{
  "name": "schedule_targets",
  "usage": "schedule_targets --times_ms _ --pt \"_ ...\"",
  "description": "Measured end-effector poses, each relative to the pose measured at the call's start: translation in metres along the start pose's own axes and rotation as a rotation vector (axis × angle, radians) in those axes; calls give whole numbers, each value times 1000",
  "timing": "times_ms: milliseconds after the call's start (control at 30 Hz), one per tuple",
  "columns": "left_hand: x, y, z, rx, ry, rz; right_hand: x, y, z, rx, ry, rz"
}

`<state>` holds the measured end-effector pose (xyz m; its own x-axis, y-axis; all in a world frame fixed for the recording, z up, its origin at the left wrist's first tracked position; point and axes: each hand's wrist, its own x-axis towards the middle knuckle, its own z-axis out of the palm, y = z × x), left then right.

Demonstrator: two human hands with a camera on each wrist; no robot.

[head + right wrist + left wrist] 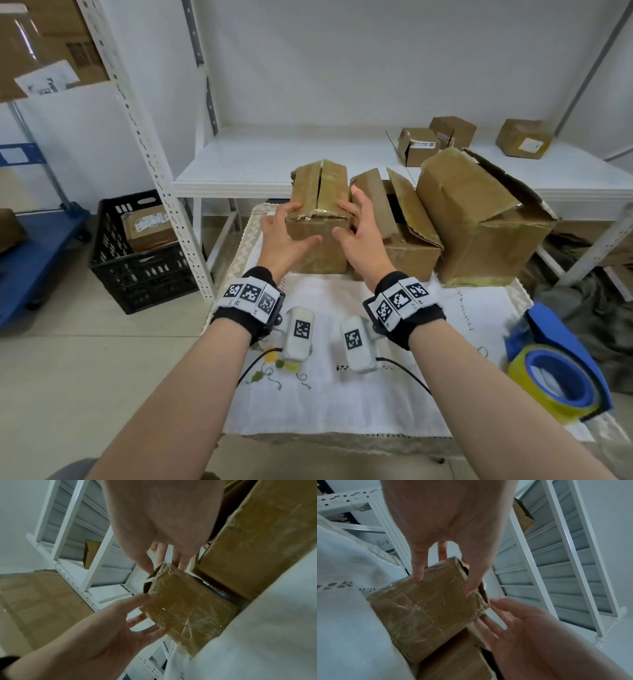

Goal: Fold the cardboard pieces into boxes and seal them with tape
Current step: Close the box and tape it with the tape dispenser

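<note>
A small tape-covered cardboard box (318,246) stands on the white-clothed table (342,394), its top flaps down with a slit between them. My left hand (286,231) is at its left side, fingers on the top left edge and thumb across the front face. Seen from the left wrist, a fingertip (418,576) and the thumb lie on the box (428,615). My right hand (358,219) is spread at the box's right side, thumb near the front face. In the right wrist view its fingers (145,562) reach the box's top edge (185,605). Neither hand grips the box.
A second box with raised flaps (400,240) touches the small one on the right, and a large dented box (479,219) stands beyond it. A blue tape dispenser with yellow tape (561,377) lies at the table's right edge. Small boxes (418,145) sit on the white shelf; a black crate (137,260) is on the floor left.
</note>
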<state>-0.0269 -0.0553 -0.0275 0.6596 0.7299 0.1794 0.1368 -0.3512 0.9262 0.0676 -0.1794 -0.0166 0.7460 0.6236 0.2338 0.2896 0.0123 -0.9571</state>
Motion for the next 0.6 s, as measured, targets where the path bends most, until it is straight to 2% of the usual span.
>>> schedule_targets --times_ms 33,100,167,200,400,533,600 --pt "0 -1 -1 23 13 17 -2 -3 -3 -14 39 -31" --pt "1 -2 -1 86 37 67 -5 -6 -16 -146 218 -93" --pt "3 -2 -1 131 46 130 -5 -2 -32 -307 411 -73" --pt "4 -2 0 139 42 161 -5 1 -40 -349 462 -37" --pt "10 -3 13 150 37 211 -4 8 -61 -560 613 19" --pt "13 -5 15 185 71 171 0 21 -76 -583 514 272" --pt "15 -5 14 196 82 173 -2 28 -80 -550 497 277"
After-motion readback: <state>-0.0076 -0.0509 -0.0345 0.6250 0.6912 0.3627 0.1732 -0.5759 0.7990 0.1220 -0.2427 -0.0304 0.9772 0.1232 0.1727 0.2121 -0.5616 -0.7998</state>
